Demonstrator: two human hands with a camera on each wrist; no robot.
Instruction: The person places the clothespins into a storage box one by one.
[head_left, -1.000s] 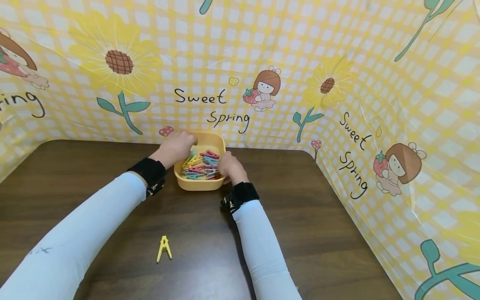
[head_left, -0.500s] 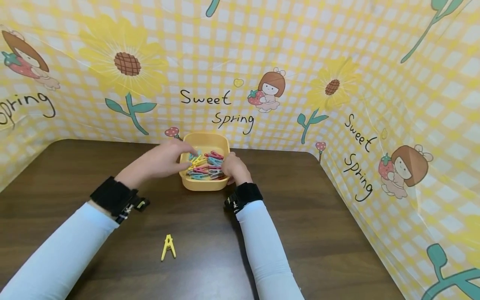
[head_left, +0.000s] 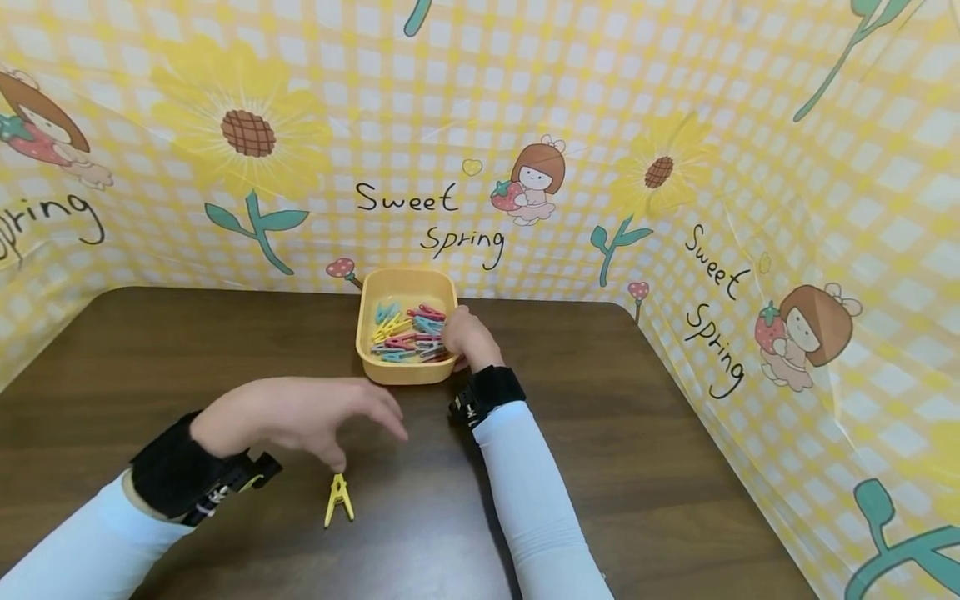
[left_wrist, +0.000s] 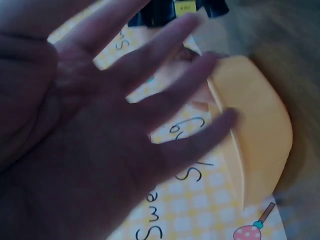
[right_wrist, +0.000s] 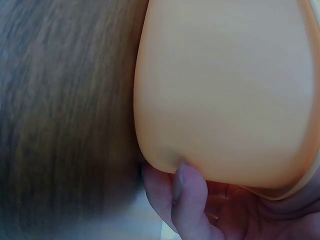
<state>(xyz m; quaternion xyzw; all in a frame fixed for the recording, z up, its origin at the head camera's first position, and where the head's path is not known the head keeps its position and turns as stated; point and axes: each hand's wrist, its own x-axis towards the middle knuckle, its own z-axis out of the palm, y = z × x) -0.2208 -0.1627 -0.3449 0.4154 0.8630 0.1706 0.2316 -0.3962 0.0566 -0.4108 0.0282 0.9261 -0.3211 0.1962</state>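
Observation:
My left hand (head_left: pixel 300 410) hovers over the near table with its fingers spread, thumb tip right at the top of a yellow clothespin (head_left: pixel 339 485) in the head view. That clothespin lies on the wood with its two legs toward me. At the table's far side is a yellow plastic bin (head_left: pixel 408 374) holding several small clothespins (head_left: pixel 405 335) in pink, blue and yellow. My right hand (head_left: pixel 472 337) grips the bin's right side. In the right wrist view, curled fingers (right_wrist: pixel 192 200) press against the bin's outer wall (right_wrist: pixel 225 85).
Dark wooden table (head_left: pixel 600 467) under everything. A yellow checked cloth (head_left: pixel 420 108) with printed flowers and lettering rises close behind the bin and along the right side.
My left hand has left the bin's left rim and come back toward me, over the lone yellow clothespin, fingers spreading. The right hand keeps its hold on the bin.

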